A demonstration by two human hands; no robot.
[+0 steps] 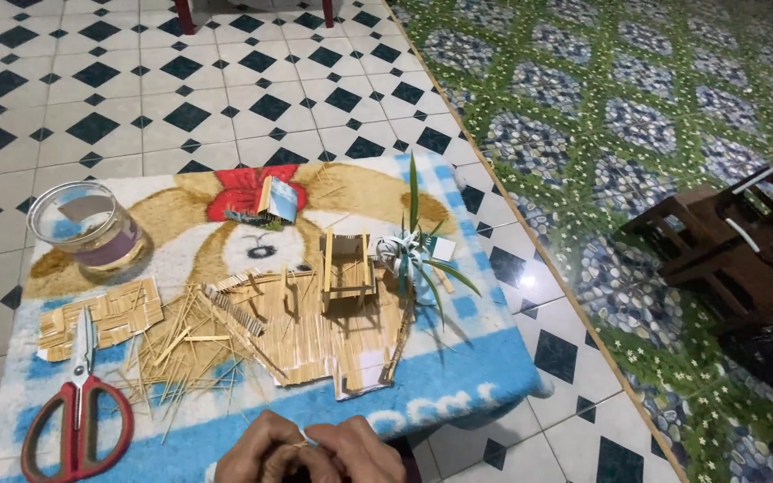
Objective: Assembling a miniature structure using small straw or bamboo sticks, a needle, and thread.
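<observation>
- Black-and-white diamond floor tiles surround a low table (pixel 494 358) draped in a blue cartoon-print cloth; to the right the floor changes to a green and blue floral pattern, where a dark wooden chair (pixel 726 250) stands well apart.
- At the near edge, the left hand (pixel 266 454) and right hand (pixel 360 452) are pressed together, fingers curled around a thin pale stick (pixel 301 441) pinched between them; only a short bit of it shows.
- Just beyond the hands lies a loose heap of thin sticks (pixel 185 344), with flat mats of joined sticks (pixel 105 317) toward the left edge.
- Red-handled scissors (pixel 78 411) lie near the left near corner, blades pointing away from the person.
- A small stick-built chair frame (pixel 348 268) stands upright mid-table, a little plant with long green leaves (pixel 413 250) just beside it on the right.
- A glass jar (pixel 87 228) sits at the far left corner; a small blue and tan model (pixel 272 201) sits at the far edge.
- Risks, as I judge them: the pinched stick could snap under the tight grip; a forward sweep of a wrist could scatter the heap or tip the light frame; the jar sits close enough to its corner to be knocked off.
- Free room is scant: a bare strip of cloth along the near edge and the right near corner.
</observation>
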